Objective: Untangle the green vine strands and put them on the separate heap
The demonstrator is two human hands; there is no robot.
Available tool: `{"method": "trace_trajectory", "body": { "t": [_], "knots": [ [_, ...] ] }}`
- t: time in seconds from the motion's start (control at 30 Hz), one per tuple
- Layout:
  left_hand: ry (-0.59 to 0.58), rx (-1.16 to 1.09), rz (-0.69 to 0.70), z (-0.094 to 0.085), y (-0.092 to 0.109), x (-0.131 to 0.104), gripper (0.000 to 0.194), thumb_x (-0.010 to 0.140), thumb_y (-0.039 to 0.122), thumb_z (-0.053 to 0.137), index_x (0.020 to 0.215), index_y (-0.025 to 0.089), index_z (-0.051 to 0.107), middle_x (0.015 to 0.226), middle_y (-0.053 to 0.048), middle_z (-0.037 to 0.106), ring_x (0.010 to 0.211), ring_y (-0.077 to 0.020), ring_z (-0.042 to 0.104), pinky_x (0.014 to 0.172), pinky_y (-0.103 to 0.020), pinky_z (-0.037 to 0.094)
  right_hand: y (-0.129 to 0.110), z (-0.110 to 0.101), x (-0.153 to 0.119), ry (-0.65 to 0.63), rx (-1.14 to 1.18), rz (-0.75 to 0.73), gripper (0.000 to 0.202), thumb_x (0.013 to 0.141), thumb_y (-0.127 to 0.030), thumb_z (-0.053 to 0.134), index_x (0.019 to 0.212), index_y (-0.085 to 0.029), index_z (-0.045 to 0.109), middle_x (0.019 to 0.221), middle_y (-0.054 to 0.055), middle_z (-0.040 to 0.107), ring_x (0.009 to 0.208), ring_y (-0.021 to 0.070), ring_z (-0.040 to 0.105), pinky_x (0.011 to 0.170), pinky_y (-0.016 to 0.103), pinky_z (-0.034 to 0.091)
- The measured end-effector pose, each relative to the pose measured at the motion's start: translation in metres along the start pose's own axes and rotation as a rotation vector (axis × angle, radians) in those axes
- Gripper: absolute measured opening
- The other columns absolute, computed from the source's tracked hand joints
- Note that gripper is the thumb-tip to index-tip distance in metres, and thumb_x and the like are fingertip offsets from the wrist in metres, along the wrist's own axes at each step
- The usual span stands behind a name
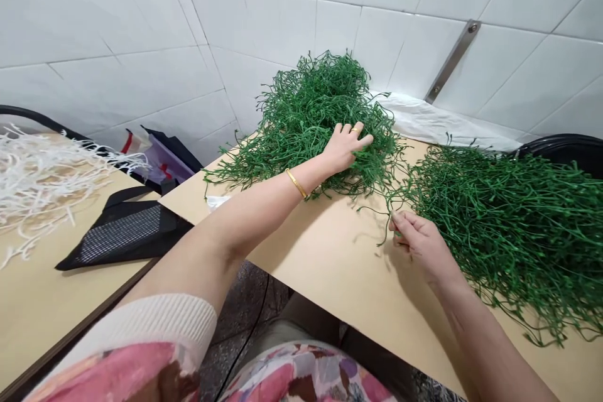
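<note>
A tall tangled heap of thin green artificial plant stems stands against the tiled wall. My left hand reaches onto the heap's right side, its fingers spread among the stems; the tips are partly sunk in them. Over the bare tabletop, my right hand pinches a green plant stem between thumb and fingers. That stem's branched end points towards the heap. A second, wider pile of green stems lies at the right, just beyond my right hand.
White branched stems lie on another table at the left, beside a black mesh bag. White plastic sheeting runs along the wall under a metal bracket. Black coiled tubing shows behind the right pile.
</note>
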State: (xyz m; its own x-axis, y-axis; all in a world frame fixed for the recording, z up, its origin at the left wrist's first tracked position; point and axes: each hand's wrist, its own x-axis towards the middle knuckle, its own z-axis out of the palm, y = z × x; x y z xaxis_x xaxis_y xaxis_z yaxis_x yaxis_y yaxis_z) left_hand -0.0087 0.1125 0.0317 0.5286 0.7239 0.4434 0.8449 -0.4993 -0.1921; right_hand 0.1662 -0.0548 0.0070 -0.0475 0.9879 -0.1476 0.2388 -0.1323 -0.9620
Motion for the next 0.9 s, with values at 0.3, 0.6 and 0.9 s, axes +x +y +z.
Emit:
{"method": "trace_trajectory", "body": {
  "t": [0.3, 0.6, 0.9],
  "knots": [
    [-0.09, -0.047, 0.108, -0.029, -0.002, -0.021, 0.081, 0.074, 0.014, 0.047, 0.142, 0.03, 0.005, 0.143, -0.013, 0.021, 0.125, -0.0333, 0.027, 0.094, -0.044, 0.027, 0.011, -0.008, -0.014, 0.172, -0.649, -0.234, 0.031, 0.084, -0.037, 0.041, 0.058, -0.019, 0.04, 0.051, -0.004, 0.038, 0.051, 0.01, 0.036, 0.051, 0.023, 0.026],
    [-0.165, 0.018, 0.045, 0.008, -0.009, 0.006, 0.084, 0.066, 0.035, 0.066, 0.139, 0.027, 0.024, 0.139, -0.017, 0.029, 0.129, -0.0401, 0.018, 0.097, -0.057, 0.019, 0.004, -0.001, -0.035, 0.097, -0.762, -0.335, 0.033, 0.085, -0.036, 0.037, 0.057, -0.019, 0.037, 0.046, -0.005, 0.036, 0.044, 0.0088, 0.034, 0.048, 0.023, 0.023],
    [-0.047, -0.005, -0.171, 0.03, -0.019, 0.02, 0.053, 0.08, 0.025, 0.047, 0.132, 0.025, 0.039, 0.138, -0.014, 0.035, 0.13, -0.038, 0.018, 0.097, -0.061, 0.013, 0.025, -0.002, -0.07, 0.001, -0.934, -0.375, 0.03, 0.088, -0.031, 0.035, 0.061, -0.021, 0.042, 0.05, 0.0, 0.05, 0.049, 0.0138, 0.043, 0.055, 0.026, 0.028]
  ]
}}
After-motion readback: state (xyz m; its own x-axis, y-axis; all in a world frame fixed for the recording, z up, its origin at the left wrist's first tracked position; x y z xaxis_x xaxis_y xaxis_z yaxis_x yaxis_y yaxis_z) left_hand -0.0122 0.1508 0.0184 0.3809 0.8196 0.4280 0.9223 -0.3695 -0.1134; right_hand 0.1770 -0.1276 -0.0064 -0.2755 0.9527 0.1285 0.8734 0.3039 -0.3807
